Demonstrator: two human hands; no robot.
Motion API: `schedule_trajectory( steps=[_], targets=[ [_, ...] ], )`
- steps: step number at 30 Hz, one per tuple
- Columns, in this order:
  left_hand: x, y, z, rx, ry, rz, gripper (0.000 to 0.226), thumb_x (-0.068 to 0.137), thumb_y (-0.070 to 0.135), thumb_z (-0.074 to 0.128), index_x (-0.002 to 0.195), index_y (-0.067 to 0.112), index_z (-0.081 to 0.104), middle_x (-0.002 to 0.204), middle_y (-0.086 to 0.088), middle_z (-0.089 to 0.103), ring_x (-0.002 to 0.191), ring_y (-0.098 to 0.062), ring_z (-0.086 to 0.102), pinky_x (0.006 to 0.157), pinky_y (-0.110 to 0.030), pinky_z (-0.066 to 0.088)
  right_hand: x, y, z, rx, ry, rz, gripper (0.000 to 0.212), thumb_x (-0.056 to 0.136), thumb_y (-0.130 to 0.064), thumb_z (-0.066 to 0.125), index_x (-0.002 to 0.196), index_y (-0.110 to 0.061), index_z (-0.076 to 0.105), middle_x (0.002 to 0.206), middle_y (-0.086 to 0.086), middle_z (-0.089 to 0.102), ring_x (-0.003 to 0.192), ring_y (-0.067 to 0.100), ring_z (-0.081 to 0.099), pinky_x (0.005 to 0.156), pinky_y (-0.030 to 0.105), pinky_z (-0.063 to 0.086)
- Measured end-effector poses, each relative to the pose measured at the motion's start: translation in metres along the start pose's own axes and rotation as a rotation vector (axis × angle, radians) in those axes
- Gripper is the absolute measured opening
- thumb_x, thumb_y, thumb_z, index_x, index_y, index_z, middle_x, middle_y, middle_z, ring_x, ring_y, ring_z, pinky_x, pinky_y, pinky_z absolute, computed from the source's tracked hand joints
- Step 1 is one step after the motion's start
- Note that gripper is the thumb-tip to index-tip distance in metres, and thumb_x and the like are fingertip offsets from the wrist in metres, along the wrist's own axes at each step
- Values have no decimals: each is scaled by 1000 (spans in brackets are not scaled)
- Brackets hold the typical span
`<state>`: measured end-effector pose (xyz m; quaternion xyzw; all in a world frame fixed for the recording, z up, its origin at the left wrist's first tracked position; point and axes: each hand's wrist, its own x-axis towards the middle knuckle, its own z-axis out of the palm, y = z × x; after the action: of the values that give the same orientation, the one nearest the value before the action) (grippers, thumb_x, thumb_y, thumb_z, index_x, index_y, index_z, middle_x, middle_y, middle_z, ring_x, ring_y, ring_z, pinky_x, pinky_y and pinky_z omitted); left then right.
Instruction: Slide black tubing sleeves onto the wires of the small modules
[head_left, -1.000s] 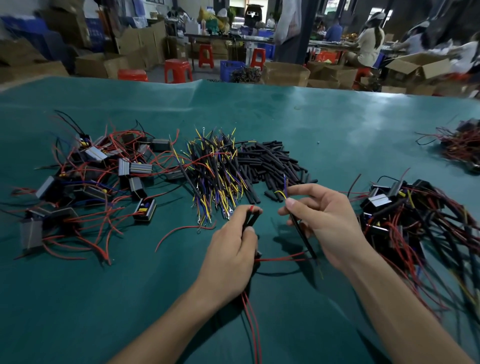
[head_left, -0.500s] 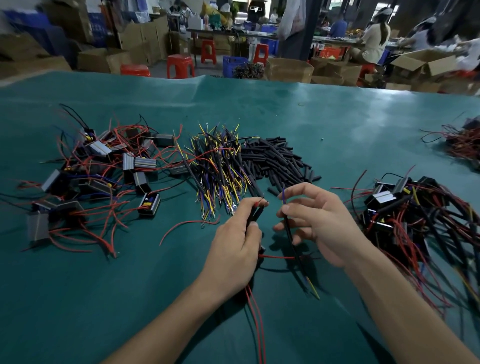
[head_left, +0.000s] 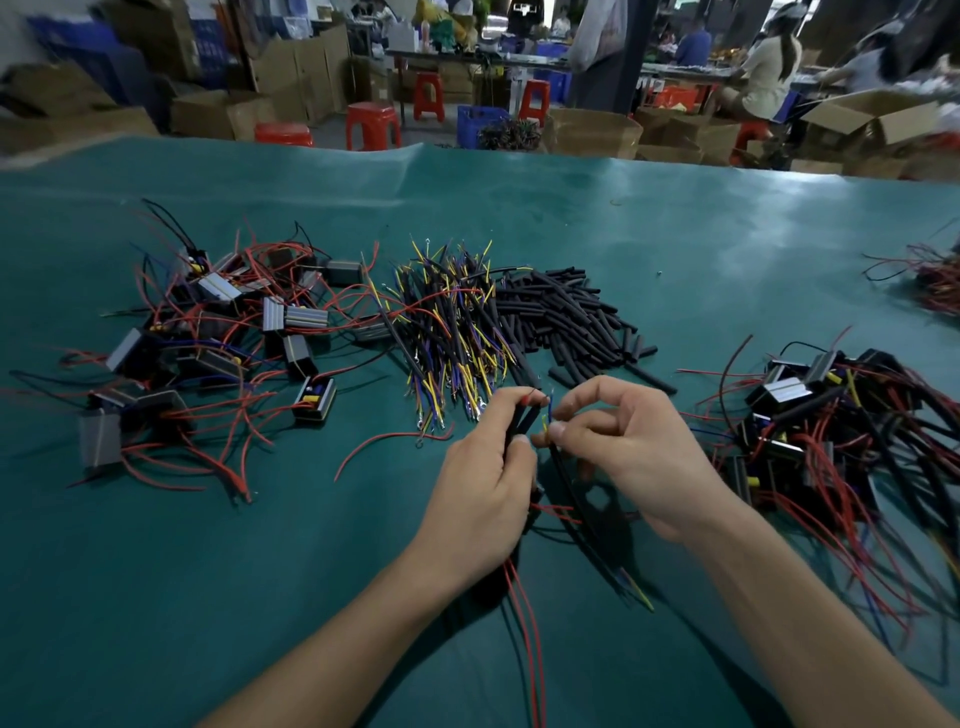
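Several wire piles (head_left: 457, 332) on teal table (head_left: 675, 234); red stools (head_left: 373, 124), cardboard boxes (head_left: 592, 132) behind.

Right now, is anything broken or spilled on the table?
Nothing looks broken or spilled. The black tubes, wire bundle and two module heaps lie in separate piles. One red wire lies loose beside them.

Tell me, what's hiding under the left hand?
Two red wires trail out from under the left hand toward the camera, and its fingers pinch a black sleeve. The green table lies below. Whether a module sits beneath the palm is covered.
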<state>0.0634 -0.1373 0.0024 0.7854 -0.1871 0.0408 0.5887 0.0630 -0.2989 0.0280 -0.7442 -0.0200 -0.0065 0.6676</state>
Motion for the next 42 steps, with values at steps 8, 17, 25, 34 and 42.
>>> schedule_trajectory(
  steps=[8, 17, 25, 34, 42],
  targets=[
    [0, -2, -2, 29, 54, 15, 30, 102, 7, 44, 120, 29, 55, 82, 12, 63, 77, -5, 58, 73, -15, 45, -4, -4, 13, 169, 40, 5, 16, 86, 9, 72, 82, -6, 67, 75, 9, 68, 66, 19, 69, 59, 29, 59],
    [-1, -1, -2, 24, 54, 42, 25, 104, 11, 46, 117, 30, 56, 97, 10, 66, 90, -9, 62, 85, -23, 46, -5, -10, 16, 211, 111, 43, 11, 88, 6, 70, 81, -1, 69, 73, 15, 69, 66, 24, 72, 59, 29, 60],
    [1, -2, -4, 27, 67, 102, 16, 104, 15, 53, 117, 19, 59, 98, 20, 66, 93, 2, 62, 82, -11, 43, -6, -15, 14, 291, 89, 109, 9, 95, 0, 63, 87, 2, 65, 76, 16, 70, 68, 25, 74, 58, 26, 59],
    [2, -3, -2, 30, 48, 101, 6, 103, 13, 54, 98, 15, 57, 79, 9, 61, 73, -5, 54, 72, -27, 46, -4, -10, 10, 284, 47, 98, 7, 89, 4, 68, 84, 2, 63, 75, 16, 67, 65, 23, 72, 59, 25, 59],
    [1, -3, -2, 20, 30, 64, 11, 103, 12, 52, 93, 15, 55, 75, 1, 60, 68, -13, 51, 67, -37, 44, -4, -11, -4, 110, -75, -14, 16, 78, -9, 79, 83, -2, 65, 82, 12, 68, 71, 27, 72, 66, 30, 61]
  ],
)
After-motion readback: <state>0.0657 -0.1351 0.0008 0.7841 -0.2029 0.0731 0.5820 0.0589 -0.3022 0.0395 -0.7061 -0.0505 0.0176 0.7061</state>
